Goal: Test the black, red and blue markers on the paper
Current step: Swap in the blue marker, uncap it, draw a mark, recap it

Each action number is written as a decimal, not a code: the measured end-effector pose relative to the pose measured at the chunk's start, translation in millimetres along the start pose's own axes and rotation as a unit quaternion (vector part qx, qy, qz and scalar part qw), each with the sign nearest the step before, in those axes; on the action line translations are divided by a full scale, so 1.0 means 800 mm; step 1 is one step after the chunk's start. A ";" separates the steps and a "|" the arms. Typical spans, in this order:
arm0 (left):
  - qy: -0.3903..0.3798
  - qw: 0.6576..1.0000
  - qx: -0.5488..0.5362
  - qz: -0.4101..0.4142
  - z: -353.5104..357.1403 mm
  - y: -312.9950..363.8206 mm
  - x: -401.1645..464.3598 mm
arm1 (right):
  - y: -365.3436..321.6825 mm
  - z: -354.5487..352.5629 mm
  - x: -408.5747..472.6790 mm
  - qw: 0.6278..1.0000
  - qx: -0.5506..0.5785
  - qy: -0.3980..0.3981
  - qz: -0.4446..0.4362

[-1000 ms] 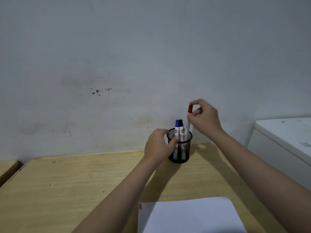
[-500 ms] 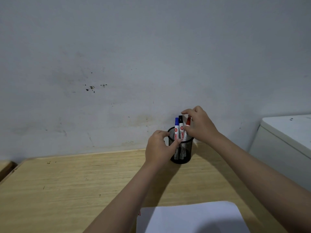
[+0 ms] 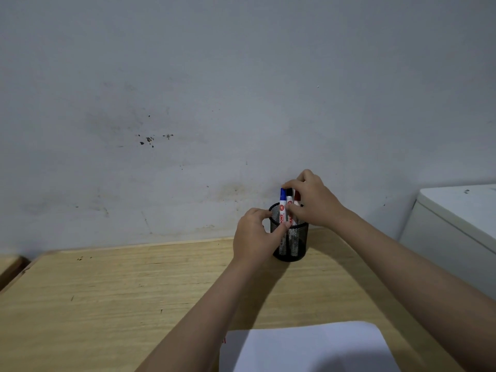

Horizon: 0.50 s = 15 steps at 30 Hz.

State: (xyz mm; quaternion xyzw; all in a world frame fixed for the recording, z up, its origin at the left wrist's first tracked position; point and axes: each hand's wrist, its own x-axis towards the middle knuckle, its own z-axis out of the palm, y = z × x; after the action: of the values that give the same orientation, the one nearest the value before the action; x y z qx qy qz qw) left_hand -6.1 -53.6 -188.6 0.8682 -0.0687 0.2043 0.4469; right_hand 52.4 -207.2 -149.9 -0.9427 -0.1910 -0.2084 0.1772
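Observation:
A black mesh pen cup [image 3: 294, 247] stands at the back of the wooden table, near the wall. Three white markers stand upright in it: the blue-capped marker [image 3: 282, 199] on the left, the black-capped marker [image 3: 289, 195] in the middle, the red-capped marker [image 3: 297, 196] on the right. My left hand [image 3: 253, 236] grips the cup's left side, thumb across its front. My right hand [image 3: 315, 202] reaches in from the right and pinches the black marker, index finger on its cap, thumb on its barrel. White paper [image 3: 308, 347] lies at the near edge; a small red mark shows at its left edge.
The wooden table [image 3: 120, 291] runs left to a gap beside another wooden surface [image 3: 9, 265]. A white cabinet [image 3: 456, 221] stands at the right, above table height. A stained grey wall rises right behind the cup.
My right hand lowered the red marker back into the cup, let go of it, and moved its fingers onto the black marker. My left hand kept hold of the cup.

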 end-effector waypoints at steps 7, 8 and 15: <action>-0.004 1.000 -0.001 -0.008 0.000 0.001 -0.001 | -0.013 -0.011 -0.003 0.992 0.119 0.048 0.022; -0.011 1.000 0.005 -0.009 0.001 0.000 -0.002 | -0.017 -0.014 -0.006 0.986 0.157 0.046 0.031; -0.021 0.997 -0.076 -0.002 -0.024 0.022 -0.034 | -0.044 -0.064 -0.050 0.926 0.254 0.275 0.049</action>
State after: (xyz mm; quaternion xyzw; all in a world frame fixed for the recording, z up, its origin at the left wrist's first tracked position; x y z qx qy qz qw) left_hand -41.9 -50.1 -177.2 0.8361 -0.0913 0.1795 0.5103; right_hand -13.2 -209.8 -116.0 -0.7801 -0.1348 -0.3948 0.4663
